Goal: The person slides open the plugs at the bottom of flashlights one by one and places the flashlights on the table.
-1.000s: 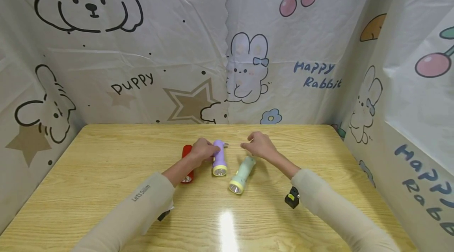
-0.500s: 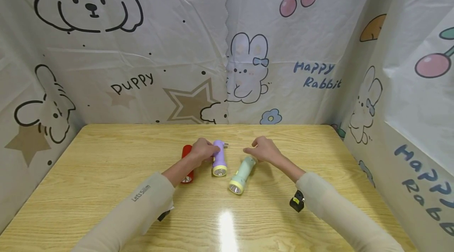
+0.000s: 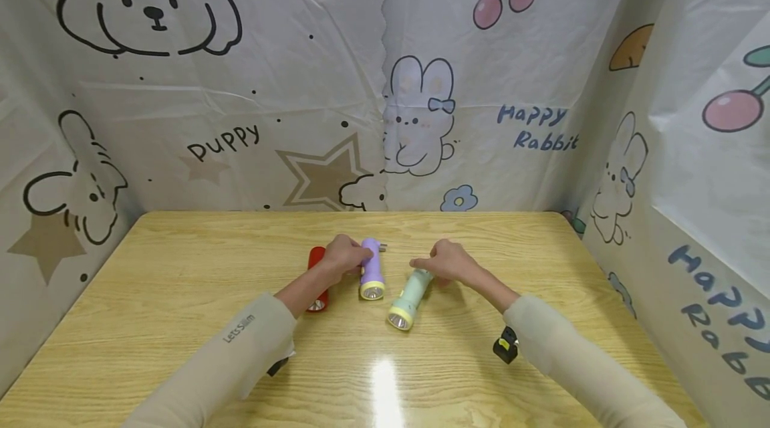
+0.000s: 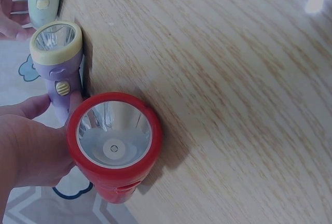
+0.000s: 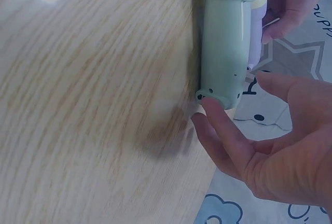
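A purple flashlight (image 3: 371,274) with a yellow rim lies on the table, two metal prongs sticking out near its back end. My left hand (image 3: 343,255) pinches its body, thumb and fingers on opposite sides in the left wrist view. Under that hand's wrist lies a red flashlight (image 4: 114,177), partly hidden in the head view. To the right lies a pale green flashlight (image 3: 412,297), slanted, lens toward me. At its tail end is my right hand (image 5: 280,146), a fingertip seeming to touch the tail, the thumb held apart from the body.
The wooden table (image 3: 198,261) meets a printed cloth wall (image 3: 252,80) at the back, with cloth on both sides. Black wrist devices (image 3: 505,346) hang below the sleeves. A bright light reflection (image 3: 387,391) shows on the table's near part.
My right hand has shifted slightly right and toward me, lowering to the green flashlight's tail. The left hand and all three flashlights have stayed in place.
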Motion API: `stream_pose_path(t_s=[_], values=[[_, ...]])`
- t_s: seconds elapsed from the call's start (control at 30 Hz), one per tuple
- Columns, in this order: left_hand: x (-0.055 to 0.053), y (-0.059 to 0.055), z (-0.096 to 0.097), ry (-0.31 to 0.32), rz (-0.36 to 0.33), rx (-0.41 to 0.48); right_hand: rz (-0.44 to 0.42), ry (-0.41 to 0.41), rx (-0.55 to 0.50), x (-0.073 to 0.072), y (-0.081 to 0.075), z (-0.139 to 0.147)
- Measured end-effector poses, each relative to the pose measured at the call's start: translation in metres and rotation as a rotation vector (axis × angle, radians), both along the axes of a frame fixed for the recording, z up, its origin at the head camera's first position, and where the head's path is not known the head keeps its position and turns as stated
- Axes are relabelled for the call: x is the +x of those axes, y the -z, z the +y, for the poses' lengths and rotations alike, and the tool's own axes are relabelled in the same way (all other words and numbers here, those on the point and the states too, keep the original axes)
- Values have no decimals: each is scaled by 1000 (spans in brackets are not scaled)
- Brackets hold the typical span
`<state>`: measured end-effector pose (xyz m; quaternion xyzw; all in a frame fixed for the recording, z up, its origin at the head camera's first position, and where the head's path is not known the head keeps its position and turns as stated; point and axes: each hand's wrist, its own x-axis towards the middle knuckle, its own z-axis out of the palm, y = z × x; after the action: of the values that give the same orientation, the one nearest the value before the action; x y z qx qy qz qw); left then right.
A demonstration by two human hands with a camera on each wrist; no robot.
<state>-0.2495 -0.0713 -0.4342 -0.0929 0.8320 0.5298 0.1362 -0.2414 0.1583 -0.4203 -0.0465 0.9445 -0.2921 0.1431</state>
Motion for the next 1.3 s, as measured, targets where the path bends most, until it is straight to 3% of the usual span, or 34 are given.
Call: stream_pose_path(t_s=[0.53,0.97,1.3], values=[[0,-1,0,6,9,-9,-89,-3,33,5,5,0],[-1,-1,0,4,-11,-30,-72,-21,47,7,8,-7],[0,1,0,9,6,-18,-78,-1,-3,7,10,-7]])
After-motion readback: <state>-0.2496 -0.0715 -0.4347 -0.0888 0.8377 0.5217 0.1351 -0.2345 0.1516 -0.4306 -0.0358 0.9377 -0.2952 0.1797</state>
